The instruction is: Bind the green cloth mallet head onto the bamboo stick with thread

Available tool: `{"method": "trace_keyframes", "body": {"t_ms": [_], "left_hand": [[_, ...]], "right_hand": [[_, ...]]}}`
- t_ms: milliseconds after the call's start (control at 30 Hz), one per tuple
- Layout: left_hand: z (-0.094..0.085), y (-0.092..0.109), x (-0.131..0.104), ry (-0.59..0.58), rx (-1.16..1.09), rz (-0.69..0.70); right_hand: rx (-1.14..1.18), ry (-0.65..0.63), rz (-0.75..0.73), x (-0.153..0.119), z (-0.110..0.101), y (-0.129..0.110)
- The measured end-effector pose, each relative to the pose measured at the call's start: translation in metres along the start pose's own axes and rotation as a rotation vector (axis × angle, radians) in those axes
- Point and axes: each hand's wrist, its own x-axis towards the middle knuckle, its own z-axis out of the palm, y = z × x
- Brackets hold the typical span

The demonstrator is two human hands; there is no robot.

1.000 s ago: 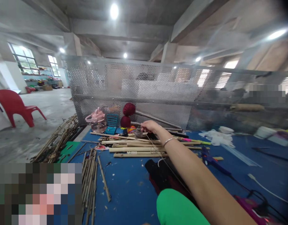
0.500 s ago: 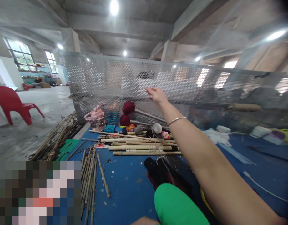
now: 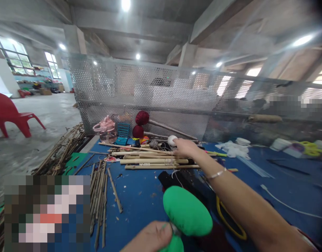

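Note:
My left hand (image 3: 152,236) is closed around the narrow middle of a bright green stuffed form (image 3: 187,210) at the bottom centre. Further back, my right hand (image 3: 186,148) reaches over the bamboo sticks, its fingertips at a white ball (image 3: 172,140) of thread. A thin white thread hangs from near the ball across the sticks (image 3: 154,161). Black cloth (image 3: 171,180) lies behind the green form. Two dark red balls on sticks (image 3: 142,118) lean by the mesh.
A perforated metal panel (image 3: 161,94) stands along the back. Thin twigs (image 3: 98,203) lie left on the blue table (image 3: 136,196). A pink-lidded bottle (image 3: 107,131) stands back left. Yellow-handled scissors (image 3: 230,224) lie under my right forearm. A red chair (image 3: 12,115) is far left.
My right hand has come down from in front of the mesh to the white ball. My left hand and the green form have risen further into view.

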Motion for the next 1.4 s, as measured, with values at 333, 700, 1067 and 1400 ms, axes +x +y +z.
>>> {"method": "trace_keyframes", "body": {"t_ms": [333, 700, 1067, 1400], "left_hand": [[-0.002, 0.009, 0.004, 0.286, -0.049, 0.074], [0.012, 0.023, 0.01, 0.511, 0.205, 0.284], [0.005, 0.018, 0.028, 0.372, -0.012, 0.183], [-0.01, 0.002, 0.036, 0.378, -0.026, 0.083]], "right_hand": [[1.547, -0.599, -0.017, -0.15, 0.1, -0.017], [1.515, 0.052, 0.101, -0.157, 0.085, -0.014], [0.907, 0.279, -0.12, -0.144, 0.097, 0.007], [0.704, 0.339, -0.456, -0.144, 0.1, 0.011]]}}
